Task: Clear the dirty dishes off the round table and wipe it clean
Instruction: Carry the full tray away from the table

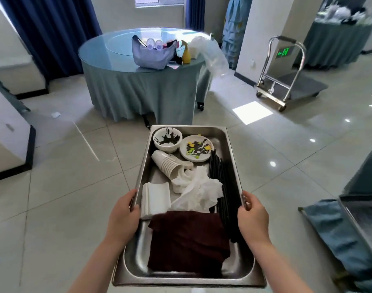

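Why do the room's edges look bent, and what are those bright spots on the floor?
Head view: the wide-angle lens bows the walls and the floor tile lines near the frame edges; the white patch and small spots are light reflecting off glossy tiles; the round table top glares too; the far corner looks soft, while the tray stays sharp.

One sign (284, 52) can be made out: a green lit exit sign low on the white pillar (263, 28), showing a left arrow and a figure. No words are legible.
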A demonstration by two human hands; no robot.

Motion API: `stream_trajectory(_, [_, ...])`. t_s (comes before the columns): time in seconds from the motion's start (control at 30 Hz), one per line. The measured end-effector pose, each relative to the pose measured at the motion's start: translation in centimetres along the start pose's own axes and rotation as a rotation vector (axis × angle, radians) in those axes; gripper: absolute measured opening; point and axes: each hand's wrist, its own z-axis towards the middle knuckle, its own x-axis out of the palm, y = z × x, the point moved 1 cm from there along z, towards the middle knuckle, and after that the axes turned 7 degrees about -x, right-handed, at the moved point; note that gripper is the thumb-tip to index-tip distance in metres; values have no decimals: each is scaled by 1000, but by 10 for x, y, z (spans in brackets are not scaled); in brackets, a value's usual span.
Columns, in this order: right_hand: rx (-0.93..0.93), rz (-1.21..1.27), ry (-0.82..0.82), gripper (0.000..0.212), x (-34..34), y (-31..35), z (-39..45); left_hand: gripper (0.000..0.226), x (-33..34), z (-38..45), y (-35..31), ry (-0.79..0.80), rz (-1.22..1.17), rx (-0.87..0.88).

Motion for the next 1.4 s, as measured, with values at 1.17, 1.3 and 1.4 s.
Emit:
stream_trajectory(1.17, [206,90,-454,50,-20,12,763,53,431,658,-445,339,70,252])
stream_trajectory(1.3, [203,68,-459,50,-66,4,855,53,499,694,-515,354,67,257])
stream_trajectory(1.4, [201,57,-478,51,-96,-4,917,53,550,720,-563,374,52,267])
